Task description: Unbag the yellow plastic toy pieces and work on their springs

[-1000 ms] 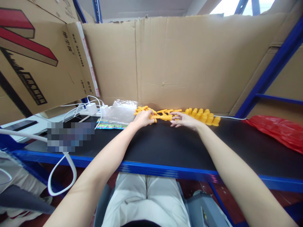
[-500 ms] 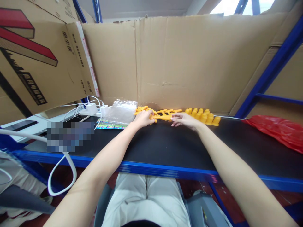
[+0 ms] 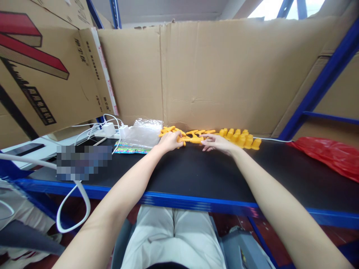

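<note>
A yellow plastic piece [image 3: 193, 139], slim with a wider right end, is held low over the back of the black tabletop. My left hand [image 3: 170, 142] is closed round its left part, so that part is hidden. At the wide right end, the thumb and fingers of my right hand [image 3: 214, 144] close on the piece. Behind it lie yellow branched pieces [image 3: 196, 132], and more yellow branched parts [image 3: 168, 129] are beside my left hand. Several yellow cup-like pieces [image 3: 242, 139] stand in rows just right of my right hand.
Clear plastic bags [image 3: 143, 133] lie left of my hands, on a colourful packet [image 3: 129, 148]. White chargers and cables [image 3: 109, 129] sit farther left. A red plastic bag [image 3: 328, 155] lies at the right. A cardboard wall [image 3: 224, 74] closes off the back; a blue rail [image 3: 196, 201] edges the front.
My right hand's fingers have shifted slightly at the right end of the yellow piece, whose wide end shows a little more. My left hand keeps its hold in the same place.
</note>
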Tool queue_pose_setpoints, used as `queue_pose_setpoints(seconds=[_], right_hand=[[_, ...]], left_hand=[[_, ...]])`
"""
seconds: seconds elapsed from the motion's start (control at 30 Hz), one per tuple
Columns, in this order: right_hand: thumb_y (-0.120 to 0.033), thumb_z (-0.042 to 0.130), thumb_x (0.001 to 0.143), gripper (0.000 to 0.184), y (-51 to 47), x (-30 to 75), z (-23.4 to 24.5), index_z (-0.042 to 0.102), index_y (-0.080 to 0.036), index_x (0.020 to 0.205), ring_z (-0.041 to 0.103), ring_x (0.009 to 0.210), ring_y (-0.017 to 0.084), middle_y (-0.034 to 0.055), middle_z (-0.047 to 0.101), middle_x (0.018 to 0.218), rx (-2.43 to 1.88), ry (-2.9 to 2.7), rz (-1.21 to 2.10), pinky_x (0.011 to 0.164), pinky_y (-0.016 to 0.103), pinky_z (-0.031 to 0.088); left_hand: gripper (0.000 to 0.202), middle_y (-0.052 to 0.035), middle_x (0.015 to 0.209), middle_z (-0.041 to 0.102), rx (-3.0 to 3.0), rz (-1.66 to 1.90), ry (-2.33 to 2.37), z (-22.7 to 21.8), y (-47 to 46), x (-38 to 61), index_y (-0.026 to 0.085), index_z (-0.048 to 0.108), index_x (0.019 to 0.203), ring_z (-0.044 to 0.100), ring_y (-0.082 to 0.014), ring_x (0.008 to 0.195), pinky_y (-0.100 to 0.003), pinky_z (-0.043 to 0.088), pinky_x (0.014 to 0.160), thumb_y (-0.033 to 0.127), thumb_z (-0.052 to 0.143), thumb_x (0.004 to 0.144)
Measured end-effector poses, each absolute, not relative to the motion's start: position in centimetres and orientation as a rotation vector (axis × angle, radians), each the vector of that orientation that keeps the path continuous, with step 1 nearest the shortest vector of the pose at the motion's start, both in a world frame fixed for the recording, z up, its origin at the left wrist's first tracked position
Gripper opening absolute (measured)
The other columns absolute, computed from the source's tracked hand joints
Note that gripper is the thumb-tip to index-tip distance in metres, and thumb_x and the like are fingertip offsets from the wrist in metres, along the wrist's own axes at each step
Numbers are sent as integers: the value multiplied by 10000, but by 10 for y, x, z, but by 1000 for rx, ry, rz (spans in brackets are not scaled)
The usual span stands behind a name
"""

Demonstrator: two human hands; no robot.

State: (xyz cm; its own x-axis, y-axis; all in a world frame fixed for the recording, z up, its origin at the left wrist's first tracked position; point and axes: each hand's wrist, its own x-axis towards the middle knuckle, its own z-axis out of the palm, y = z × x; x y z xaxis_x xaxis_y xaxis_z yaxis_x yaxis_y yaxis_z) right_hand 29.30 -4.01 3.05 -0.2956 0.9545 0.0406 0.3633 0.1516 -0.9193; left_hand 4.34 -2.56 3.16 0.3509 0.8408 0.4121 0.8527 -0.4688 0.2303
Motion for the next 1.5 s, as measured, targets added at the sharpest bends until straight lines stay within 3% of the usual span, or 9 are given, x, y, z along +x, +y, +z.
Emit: queue_pose_setpoints(seconds=[0.27,0.37,0.5,0.67,0.87,1.03,1.23,1.5], right_hand=[[-257,680,792,428,-35,290,26,555,-145,1186,662,671,127,90,693,936,-1248,-1729,1085,661,271,568],[-267,698,764,393,-33,290,26,566,-153,1115,648,639,126,62,682,862,-1208,-1689,1018,673,292,566],[-316,729,711,395,-23,297,24,559,-173,1037,630,611,133,24,642,783,-1143,-1590,812,670,320,556],[-346,675,745,391,-12,300,22,553,-181,1078,563,581,117,52,617,931,-1170,-1642,231,651,333,520],[-267,499,884,323,-19,271,31,533,-190,1196,576,752,184,111,579,1098,-1374,-2047,-452,675,307,409],[-224,377,934,316,-11,240,30,536,-184,1205,551,797,203,126,566,1066,-1523,-2306,-763,662,295,303],[-179,266,958,369,6,229,15,550,-169,1193,536,920,235,158,575,1100,-1590,-2381,-822,766,333,284],[-164,344,928,348,7,221,10,580,-171,1183,530,1076,285,168,595,1178,-1773,-2350,-617,892,423,314]], left_hand=[[274,-46,815,661,-2573,-741,-1564,27,-21,41,211,614,998,643,-251,868,-333,466,732,370,612,775],[407,-46,871,672,-2577,-780,-1520,28,-22,40,233,551,1171,645,-255,879,-351,473,753,416,580,808],[598,-82,1069,654,-2567,-874,-1498,27,-21,37,232,328,1399,623,-255,984,-373,475,817,424,511,863],[418,-136,1284,553,-2542,-657,-1469,18,-14,34,182,491,1272,503,-283,1203,-410,427,943,284,488,866],[368,-85,1302,562,-2577,-348,-1488,14,-14,35,249,579,1220,485,-279,1221,-479,355,1012,254,465,869],[376,-67,1275,580,-2531,-356,-1548,15,-16,37,279,607,1206,483,-273,1219,-482,333,1028,234,451,868],[365,-97,1203,603,-2536,-403,-1580,17,-17,38,264,652,1164,506,-286,1175,-492,343,1005,234,447,864],[356,-111,1156,609,-2480,-404,-1609,16,-14,38,249,676,1125,523,-296,1154,-465,361,985,202,465,841]])
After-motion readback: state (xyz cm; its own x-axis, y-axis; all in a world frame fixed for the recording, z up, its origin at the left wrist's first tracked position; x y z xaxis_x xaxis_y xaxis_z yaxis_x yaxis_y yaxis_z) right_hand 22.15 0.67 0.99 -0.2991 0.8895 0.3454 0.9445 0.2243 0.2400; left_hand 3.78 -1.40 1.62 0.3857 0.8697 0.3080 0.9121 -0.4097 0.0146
